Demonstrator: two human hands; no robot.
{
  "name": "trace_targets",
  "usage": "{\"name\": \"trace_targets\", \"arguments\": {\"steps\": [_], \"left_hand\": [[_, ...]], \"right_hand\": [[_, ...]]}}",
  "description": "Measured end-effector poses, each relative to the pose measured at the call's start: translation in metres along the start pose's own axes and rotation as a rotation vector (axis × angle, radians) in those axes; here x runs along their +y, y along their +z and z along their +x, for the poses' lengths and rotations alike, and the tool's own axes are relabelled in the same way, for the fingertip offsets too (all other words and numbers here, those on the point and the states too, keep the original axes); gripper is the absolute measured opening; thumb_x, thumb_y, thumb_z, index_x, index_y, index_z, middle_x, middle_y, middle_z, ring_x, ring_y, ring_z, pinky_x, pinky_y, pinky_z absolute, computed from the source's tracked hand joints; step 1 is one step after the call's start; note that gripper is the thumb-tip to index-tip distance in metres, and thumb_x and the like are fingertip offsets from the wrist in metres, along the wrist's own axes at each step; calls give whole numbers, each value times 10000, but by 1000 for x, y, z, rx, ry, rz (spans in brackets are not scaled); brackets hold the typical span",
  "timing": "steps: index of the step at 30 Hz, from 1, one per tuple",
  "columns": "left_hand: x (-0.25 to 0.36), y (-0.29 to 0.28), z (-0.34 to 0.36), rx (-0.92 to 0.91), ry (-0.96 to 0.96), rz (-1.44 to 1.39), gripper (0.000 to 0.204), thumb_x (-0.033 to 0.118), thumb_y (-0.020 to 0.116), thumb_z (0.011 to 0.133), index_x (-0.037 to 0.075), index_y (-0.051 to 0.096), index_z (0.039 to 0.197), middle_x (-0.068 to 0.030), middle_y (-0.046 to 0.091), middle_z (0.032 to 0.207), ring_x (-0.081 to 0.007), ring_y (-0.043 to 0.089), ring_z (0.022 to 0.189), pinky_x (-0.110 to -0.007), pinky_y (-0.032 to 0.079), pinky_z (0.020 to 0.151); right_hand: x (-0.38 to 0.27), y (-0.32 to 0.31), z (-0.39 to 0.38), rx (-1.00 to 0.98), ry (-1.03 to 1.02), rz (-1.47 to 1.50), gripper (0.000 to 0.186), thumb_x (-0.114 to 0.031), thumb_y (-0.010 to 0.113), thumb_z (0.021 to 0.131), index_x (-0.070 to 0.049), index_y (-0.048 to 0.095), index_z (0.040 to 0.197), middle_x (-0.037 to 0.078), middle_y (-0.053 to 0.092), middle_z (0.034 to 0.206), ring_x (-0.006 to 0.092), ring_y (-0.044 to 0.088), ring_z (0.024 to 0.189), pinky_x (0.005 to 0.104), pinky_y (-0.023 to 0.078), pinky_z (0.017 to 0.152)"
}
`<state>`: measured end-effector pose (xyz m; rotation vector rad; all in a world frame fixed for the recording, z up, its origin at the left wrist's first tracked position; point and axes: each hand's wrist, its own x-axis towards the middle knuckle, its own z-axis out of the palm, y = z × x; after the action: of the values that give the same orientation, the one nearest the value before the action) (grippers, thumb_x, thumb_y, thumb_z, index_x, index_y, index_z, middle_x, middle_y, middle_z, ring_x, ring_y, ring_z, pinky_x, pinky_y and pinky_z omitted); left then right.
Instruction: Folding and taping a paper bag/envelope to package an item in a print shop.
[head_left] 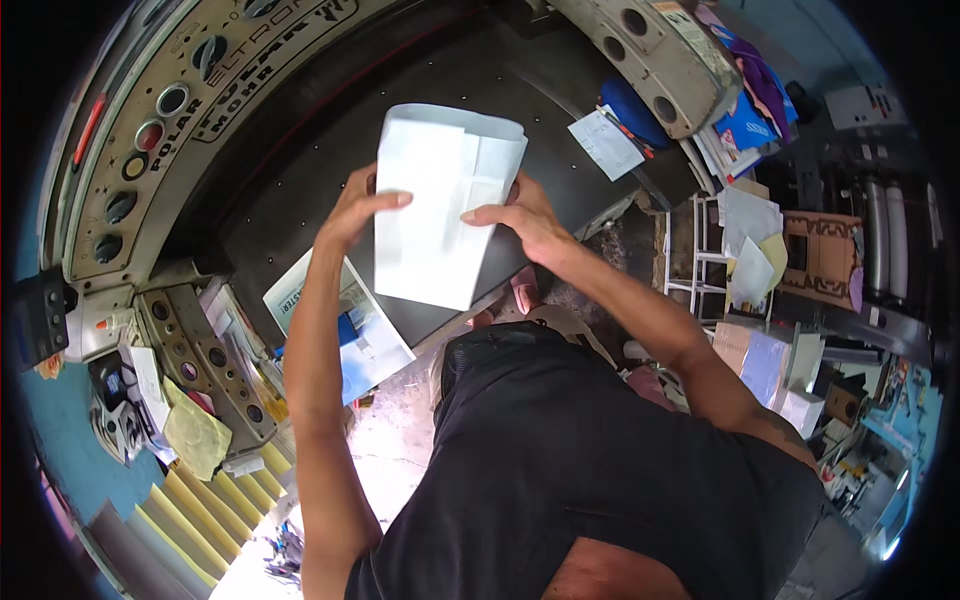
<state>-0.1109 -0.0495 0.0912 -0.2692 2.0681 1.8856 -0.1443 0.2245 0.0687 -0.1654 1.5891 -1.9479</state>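
Note:
Both my hands hold a white folded paper piece (430,220) upright above a dark machine table. It looks like a paper bag or a folded sheet; its top edge is curved open and overlapping layers show on its front. My left hand (357,208) grips the left edge, thumb across the front and fingers behind it. On the right edge my right hand (525,222) pinches the same way, thumb pointing inward. The fingers behind the paper are mostly hidden. A printed sheet (378,350) with a blue object on it lies beside my left forearm.
The dark table (300,190) has small studs across it. A control panel (160,130) with knobs and buttons curves along the left. At right lie a small paper slip (607,143) and pens. A white rack (690,255) stands beyond my right forearm.

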Motion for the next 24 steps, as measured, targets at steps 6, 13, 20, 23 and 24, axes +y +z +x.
{"name": "trace_targets", "arguments": {"steps": [6,13,20,23,24], "left_hand": [[13,1,94,-334,-297,210,933,506,871,686,-54,596,1379,-202,639,1336,-299,625,1218,-395,476,1062],[1,43,169,-556,-360,456,1082,571,850,688,20,466,1535,-186,528,1488,-299,523,1357,-451,428,1116],[21,55,161,-399,197,672,847,632,819,759,75,632,1369,-140,666,1343,-297,670,1177,-347,532,972],[47,50,99,69,442,392,731,469,836,847,42,609,1396,-176,636,1407,-315,651,1240,-370,525,1020],[43,46,64,278,513,338,621,368,815,889,24,616,1367,-178,647,1378,-307,654,1232,-367,528,1017]], "right_hand": [[52,32,-24,362,267,390,701,-244,869,757,-14,549,1337,103,658,1281,265,606,1248,478,412,1116],[83,39,-42,553,264,631,692,-335,861,790,-57,570,1354,77,592,1371,261,533,1325,455,380,1138],[89,27,-62,469,308,658,797,-405,842,827,-60,484,1450,117,502,1490,303,477,1383,463,336,1195],[85,-5,-95,418,482,597,673,-347,798,891,-41,517,1420,159,558,1430,299,589,1261,426,423,1140],[74,-15,-113,288,536,428,578,-322,802,902,-38,574,1350,134,617,1321,248,622,1175,384,461,1066]]}}
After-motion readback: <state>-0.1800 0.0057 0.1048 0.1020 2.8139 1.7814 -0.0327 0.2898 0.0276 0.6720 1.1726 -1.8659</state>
